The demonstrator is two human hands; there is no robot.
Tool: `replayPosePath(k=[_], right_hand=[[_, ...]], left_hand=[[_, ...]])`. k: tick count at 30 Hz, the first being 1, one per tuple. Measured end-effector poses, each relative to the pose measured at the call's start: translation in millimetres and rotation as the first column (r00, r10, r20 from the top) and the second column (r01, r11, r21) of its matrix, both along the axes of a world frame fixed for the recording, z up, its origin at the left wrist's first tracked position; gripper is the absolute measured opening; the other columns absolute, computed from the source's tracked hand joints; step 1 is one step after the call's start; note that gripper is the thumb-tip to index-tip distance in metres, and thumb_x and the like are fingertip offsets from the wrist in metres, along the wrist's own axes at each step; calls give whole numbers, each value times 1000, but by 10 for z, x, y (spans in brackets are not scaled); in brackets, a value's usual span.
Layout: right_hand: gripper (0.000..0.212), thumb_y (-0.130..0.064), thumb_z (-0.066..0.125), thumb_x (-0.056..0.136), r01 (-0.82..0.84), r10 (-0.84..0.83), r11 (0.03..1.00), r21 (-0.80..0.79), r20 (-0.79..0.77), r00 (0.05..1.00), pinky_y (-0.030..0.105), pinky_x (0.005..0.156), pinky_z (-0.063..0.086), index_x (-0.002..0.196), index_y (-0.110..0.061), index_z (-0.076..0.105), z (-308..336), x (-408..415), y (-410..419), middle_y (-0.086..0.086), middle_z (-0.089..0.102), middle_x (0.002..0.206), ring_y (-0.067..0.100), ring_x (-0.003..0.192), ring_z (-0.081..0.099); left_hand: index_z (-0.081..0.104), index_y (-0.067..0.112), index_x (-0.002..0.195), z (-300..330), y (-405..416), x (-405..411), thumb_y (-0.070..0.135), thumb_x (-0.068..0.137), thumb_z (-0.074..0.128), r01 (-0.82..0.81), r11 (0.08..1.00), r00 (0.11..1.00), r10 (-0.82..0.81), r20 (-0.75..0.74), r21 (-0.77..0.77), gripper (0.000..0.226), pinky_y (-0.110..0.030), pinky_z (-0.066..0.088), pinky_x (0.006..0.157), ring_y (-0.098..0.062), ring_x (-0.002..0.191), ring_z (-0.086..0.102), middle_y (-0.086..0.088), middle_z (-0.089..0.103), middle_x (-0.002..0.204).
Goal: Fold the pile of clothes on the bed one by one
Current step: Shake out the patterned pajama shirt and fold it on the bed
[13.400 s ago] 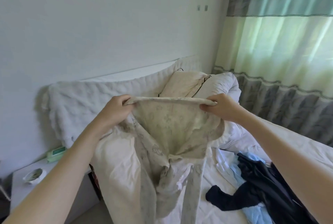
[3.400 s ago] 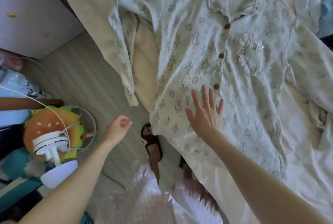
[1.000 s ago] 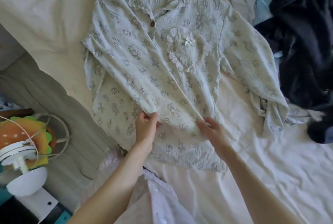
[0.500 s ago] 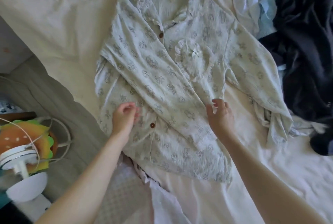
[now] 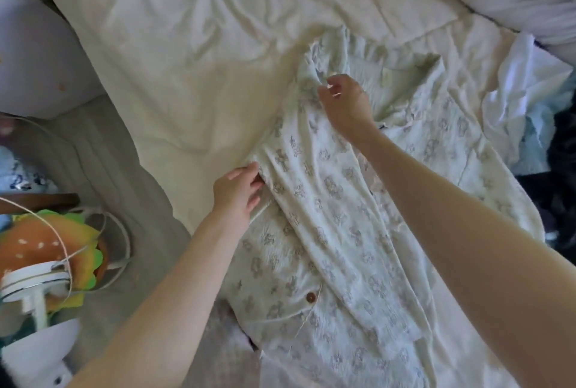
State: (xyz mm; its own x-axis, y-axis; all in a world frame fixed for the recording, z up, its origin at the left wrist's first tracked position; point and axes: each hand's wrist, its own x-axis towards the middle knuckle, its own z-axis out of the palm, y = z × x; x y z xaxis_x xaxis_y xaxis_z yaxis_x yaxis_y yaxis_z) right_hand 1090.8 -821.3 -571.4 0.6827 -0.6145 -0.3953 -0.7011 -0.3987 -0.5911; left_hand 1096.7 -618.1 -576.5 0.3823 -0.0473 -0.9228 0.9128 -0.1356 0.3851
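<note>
**Pale printed pyjama shirt spread on the bed, both hands on its left side**

Across the upper part of the view lies the wide bed with its creased cream cotton sheet [image 5: 193,44], by far the largest thing in sight. On it, toward the right, the pale green button-front pyjama shirt with a small grey print [image 5: 343,247] is spread front up, its collar pointing away from the person and its hem near the bed's edge. A long sleeve of the shirt lies folded diagonally over the front panel. To the right of the shirt, a heap of white, light blue and dark navy clothes [image 5: 530,125] sits against the frame edge. Beside the bed on the left, the grey floor carries a hamburger-shaped plush cushion in orange, yellow and green [image 5: 46,250], with a small white desk fan [image 5: 34,284] and its cord in front of it.

The right hand [image 5: 344,104] reaches to the shoulder beside the collar, fingers curled and pinching the fabric there. The left hand [image 5: 238,189] grips the folded edge of the shirt's left side, thumb above and fingers tucked under the cloth. One brown round button [image 5: 310,296] shows low on the placket.
</note>
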Motion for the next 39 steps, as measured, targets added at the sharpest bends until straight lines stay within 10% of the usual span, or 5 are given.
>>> replayPosePath(k=[8,20,27,33,39], right_hand=[[30,-29,68,83,268,-223,922,279,-182,958,17,46,40,59,-17,55,-205,588,-240,-3,56,56,10,48,50],[15,-27,67,87,421,-422,827,373,-84,903,30,73,53,76,-19,62,-353,996,-189,-6,57,67,16,75,57],[36,-27,53,93,121,-122,990,77,12,992,31,75,48,126,-13,49,-120,313,194,-10,56,94,15,89,60],[51,-20,53,95,21,-34,977,-213,-57,998,48,107,34,142,-9,38,-113,-697,601,12,41,145,29,134,37],[58,-26,48,97,-169,99,956,-240,-277,956,46,119,6,149,-20,24,-220,-1174,977,7,8,159,24,147,1]], left_hand=[[58,-4,114,-59,65,216,7,91,58,-216,975,976,217,18,-45,26,-28,56,74,-24,87,69,-15,70,102],[56,10,92,-154,112,418,12,98,49,-181,983,963,183,199,-26,9,-23,56,60,-11,67,69,-6,68,86],[54,6,107,-137,304,103,19,94,57,61,998,951,-60,302,8,19,-34,56,79,-24,88,68,-12,67,99],[58,18,102,-332,568,86,25,85,68,431,808,686,-583,436,402,22,-28,46,84,-15,88,55,-1,56,102],[61,16,76,-484,647,409,20,86,67,463,767,567,-641,517,444,12,-6,38,58,3,57,52,14,55,62]])
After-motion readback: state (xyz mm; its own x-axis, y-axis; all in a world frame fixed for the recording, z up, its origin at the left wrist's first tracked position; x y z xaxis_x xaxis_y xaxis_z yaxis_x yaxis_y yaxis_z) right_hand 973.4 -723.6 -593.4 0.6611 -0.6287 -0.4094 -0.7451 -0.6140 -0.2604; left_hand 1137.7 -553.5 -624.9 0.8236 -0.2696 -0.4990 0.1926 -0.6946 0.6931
